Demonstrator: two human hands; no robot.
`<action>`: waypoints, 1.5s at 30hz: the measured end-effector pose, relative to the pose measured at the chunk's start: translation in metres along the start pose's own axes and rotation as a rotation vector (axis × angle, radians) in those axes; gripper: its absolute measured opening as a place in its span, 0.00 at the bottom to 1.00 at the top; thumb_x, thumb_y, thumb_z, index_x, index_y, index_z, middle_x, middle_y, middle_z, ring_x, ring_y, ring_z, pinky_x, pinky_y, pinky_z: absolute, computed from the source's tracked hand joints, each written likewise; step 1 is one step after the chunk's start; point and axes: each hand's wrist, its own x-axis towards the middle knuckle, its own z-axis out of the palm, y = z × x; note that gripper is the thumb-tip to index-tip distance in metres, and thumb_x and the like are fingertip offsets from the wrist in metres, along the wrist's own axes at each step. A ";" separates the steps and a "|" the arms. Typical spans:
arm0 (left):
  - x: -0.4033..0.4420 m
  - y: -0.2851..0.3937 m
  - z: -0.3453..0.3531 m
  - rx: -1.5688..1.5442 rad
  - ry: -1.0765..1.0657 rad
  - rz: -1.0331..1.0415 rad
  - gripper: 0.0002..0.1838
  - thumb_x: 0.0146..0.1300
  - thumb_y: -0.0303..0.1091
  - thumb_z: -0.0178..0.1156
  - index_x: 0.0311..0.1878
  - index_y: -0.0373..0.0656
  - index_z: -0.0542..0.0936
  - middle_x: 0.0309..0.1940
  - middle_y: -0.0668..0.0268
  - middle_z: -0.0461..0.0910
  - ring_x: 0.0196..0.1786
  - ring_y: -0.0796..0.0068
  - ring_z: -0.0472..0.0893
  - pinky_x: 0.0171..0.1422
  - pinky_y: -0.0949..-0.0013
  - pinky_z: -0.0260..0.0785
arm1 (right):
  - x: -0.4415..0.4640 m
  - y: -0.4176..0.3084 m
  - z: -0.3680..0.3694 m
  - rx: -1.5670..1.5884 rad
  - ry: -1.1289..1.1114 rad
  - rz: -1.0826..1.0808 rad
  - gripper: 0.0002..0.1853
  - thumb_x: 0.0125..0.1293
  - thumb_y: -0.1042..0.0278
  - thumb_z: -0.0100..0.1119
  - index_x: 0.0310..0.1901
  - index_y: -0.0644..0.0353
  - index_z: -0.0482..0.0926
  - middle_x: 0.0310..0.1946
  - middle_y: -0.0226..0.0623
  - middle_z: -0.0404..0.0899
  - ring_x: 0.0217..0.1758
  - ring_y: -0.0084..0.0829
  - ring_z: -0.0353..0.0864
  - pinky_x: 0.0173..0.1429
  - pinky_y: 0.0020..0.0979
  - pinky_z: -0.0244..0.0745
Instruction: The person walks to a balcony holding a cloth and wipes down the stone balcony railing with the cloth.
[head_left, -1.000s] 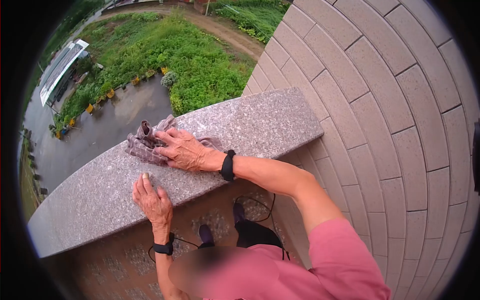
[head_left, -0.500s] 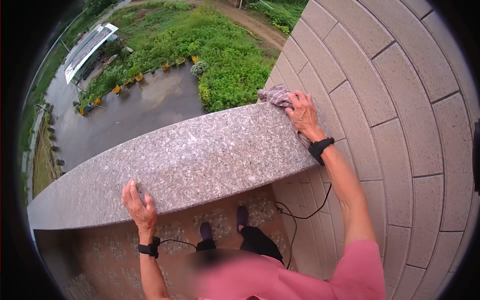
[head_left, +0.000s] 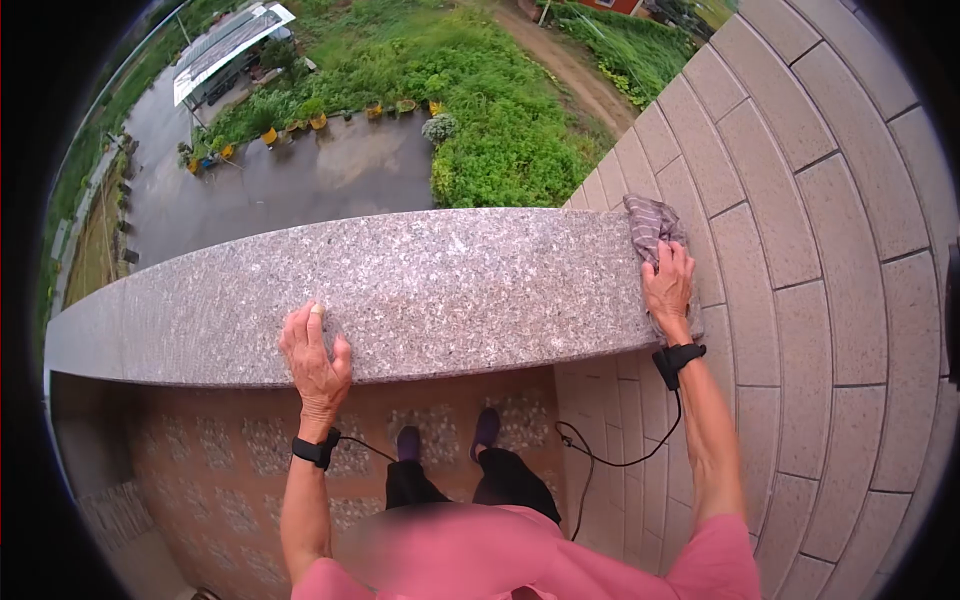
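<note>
A speckled granite ledge (head_left: pixel 450 290) runs across the view. At its right end, against the tiled wall, lies a striped, crumpled cloth (head_left: pixel 652 222). My right hand (head_left: pixel 670 290) presses on the cloth, fingers bent over it; part of the cloth is hidden under the hand and shows again near the wrist. My left hand (head_left: pixel 317 362) rests on the near edge of the ledge, fingers apart, holding nothing. Each wrist wears a black band.
The tiled wall (head_left: pixel 830 300) rises on the right. Below the ledge are my feet on a pebble-patterned floor (head_left: pixel 240 440), with a black cable (head_left: pixel 590 480) hanging beside them. Beyond lie wet pavement (head_left: pixel 300 190), potted plants, greenery and a metal-roofed shelter (head_left: pixel 230 50).
My right hand and the cloth have moved from the ledge's middle to its right end, then toward its near corner. My left hand stays at the near edge. The view has turned.
</note>
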 end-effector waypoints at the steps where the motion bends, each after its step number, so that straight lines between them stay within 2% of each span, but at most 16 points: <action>1: 0.000 0.000 0.001 -0.003 0.006 -0.001 0.26 0.51 0.31 0.56 0.56 0.36 0.70 0.57 0.54 0.70 0.62 0.51 0.65 0.67 0.51 0.53 | -0.009 -0.010 -0.002 0.006 -0.011 0.009 0.25 0.54 0.66 0.62 0.56 0.58 0.72 0.56 0.44 0.67 0.57 0.50 0.65 0.59 0.45 0.67; 6: 0.000 -0.002 0.003 -0.024 0.036 0.005 0.26 0.50 0.32 0.55 0.56 0.36 0.71 0.57 0.54 0.69 0.62 0.50 0.64 0.68 0.50 0.52 | -0.055 -0.090 -0.025 0.072 -0.057 0.026 0.26 0.53 0.65 0.63 0.55 0.58 0.73 0.57 0.43 0.65 0.59 0.50 0.63 0.58 0.47 0.68; 10: -0.001 -0.005 0.002 -0.057 0.043 0.033 0.25 0.52 0.31 0.54 0.56 0.35 0.70 0.56 0.53 0.68 0.61 0.49 0.63 0.68 0.48 0.51 | -0.088 -0.173 -0.035 0.158 -0.052 -0.104 0.27 0.52 0.62 0.63 0.54 0.62 0.73 0.57 0.47 0.64 0.57 0.50 0.63 0.54 0.48 0.70; 14: -0.004 -0.012 -0.013 -0.247 0.029 0.049 0.22 0.58 0.33 0.51 0.56 0.35 0.69 0.55 0.52 0.67 0.60 0.49 0.63 0.67 0.49 0.50 | -0.118 -0.279 -0.046 0.298 -0.077 -0.257 0.28 0.51 0.59 0.63 0.54 0.65 0.72 0.55 0.50 0.64 0.56 0.51 0.63 0.55 0.47 0.69; 16: -0.005 -0.021 -0.024 -0.507 0.020 0.003 0.21 0.61 0.34 0.49 0.56 0.34 0.68 0.55 0.50 0.66 0.60 0.49 0.62 0.67 0.50 0.50 | -0.132 -0.331 -0.049 0.355 -0.088 -0.353 0.30 0.51 0.58 0.64 0.54 0.65 0.71 0.55 0.52 0.64 0.57 0.50 0.63 0.54 0.46 0.69; 20: -0.013 -0.071 -0.055 -0.453 0.100 0.023 0.21 0.65 0.35 0.48 0.57 0.33 0.67 0.56 0.50 0.65 0.61 0.49 0.61 0.67 0.51 0.49 | -0.153 -0.434 -0.045 0.506 -0.139 -0.522 0.32 0.49 0.59 0.65 0.56 0.63 0.70 0.56 0.52 0.63 0.56 0.49 0.63 0.51 0.42 0.72; 22: -0.015 -0.115 -0.070 -0.308 0.144 -0.044 0.22 0.66 0.37 0.48 0.58 0.33 0.67 0.56 0.50 0.65 0.61 0.49 0.61 0.68 0.51 0.50 | -0.159 -0.478 -0.037 0.523 -0.111 -0.587 0.31 0.49 0.61 0.65 0.56 0.59 0.70 0.54 0.50 0.64 0.54 0.48 0.64 0.49 0.40 0.72; 24: -0.015 -0.158 -0.082 -0.196 0.158 -0.060 0.22 0.66 0.38 0.47 0.58 0.33 0.67 0.56 0.50 0.64 0.62 0.49 0.61 0.68 0.51 0.50 | -0.154 -0.495 -0.036 0.536 -0.077 -0.663 0.30 0.49 0.63 0.65 0.57 0.56 0.71 0.52 0.48 0.65 0.52 0.47 0.65 0.47 0.39 0.73; 26: -0.011 -0.198 -0.090 -0.086 0.189 -0.081 0.22 0.67 0.38 0.47 0.58 0.33 0.67 0.56 0.50 0.64 0.62 0.49 0.60 0.68 0.51 0.50 | -0.139 -0.494 -0.037 0.587 -0.190 -0.768 0.30 0.49 0.66 0.64 0.57 0.48 0.71 0.46 0.44 0.65 0.47 0.44 0.67 0.45 0.37 0.73; 27: -0.010 -0.216 -0.090 0.018 0.170 -0.106 0.22 0.66 0.38 0.47 0.58 0.32 0.67 0.56 0.50 0.64 0.62 0.49 0.60 0.68 0.51 0.50 | -0.132 -0.489 -0.034 0.647 -0.161 -0.786 0.28 0.49 0.68 0.62 0.56 0.43 0.73 0.41 0.41 0.65 0.44 0.42 0.67 0.44 0.37 0.73; 30: -0.009 -0.253 -0.085 0.151 0.143 -0.165 0.23 0.64 0.37 0.50 0.58 0.33 0.67 0.56 0.50 0.63 0.62 0.48 0.60 0.67 0.49 0.51 | -0.118 -0.449 -0.038 0.571 -0.247 -0.795 0.27 0.49 0.67 0.62 0.55 0.42 0.75 0.41 0.40 0.65 0.44 0.42 0.67 0.44 0.37 0.73; 34: -0.001 -0.262 -0.085 0.207 0.078 -0.242 0.22 0.60 0.34 0.53 0.57 0.36 0.68 0.56 0.49 0.63 0.62 0.46 0.60 0.66 0.47 0.52 | -0.094 -0.375 -0.049 0.450 -0.291 -0.651 0.26 0.48 0.66 0.63 0.53 0.41 0.76 0.40 0.35 0.66 0.46 0.39 0.68 0.44 0.38 0.72; 40: -0.002 -0.256 -0.089 0.204 0.078 -0.247 0.22 0.58 0.33 0.54 0.56 0.37 0.70 0.56 0.48 0.64 0.62 0.46 0.61 0.66 0.47 0.51 | -0.059 -0.246 -0.050 0.180 -0.198 -0.401 0.25 0.50 0.66 0.61 0.54 0.45 0.75 0.44 0.37 0.67 0.48 0.41 0.69 0.49 0.41 0.69; 44: 0.001 -0.254 -0.090 0.176 0.054 -0.271 0.22 0.57 0.33 0.54 0.55 0.37 0.70 0.56 0.48 0.64 0.62 0.46 0.61 0.67 0.48 0.50 | -0.027 -0.162 -0.036 0.074 -0.096 -0.257 0.25 0.52 0.68 0.58 0.56 0.48 0.73 0.55 0.42 0.66 0.53 0.48 0.69 0.55 0.43 0.69; 45: 0.001 -0.253 -0.090 0.170 0.058 -0.282 0.22 0.57 0.33 0.54 0.55 0.37 0.70 0.57 0.48 0.64 0.62 0.46 0.61 0.67 0.47 0.50 | -0.017 -0.148 -0.030 0.076 -0.096 -0.254 0.25 0.52 0.68 0.58 0.56 0.48 0.73 0.55 0.42 0.66 0.53 0.48 0.69 0.55 0.43 0.69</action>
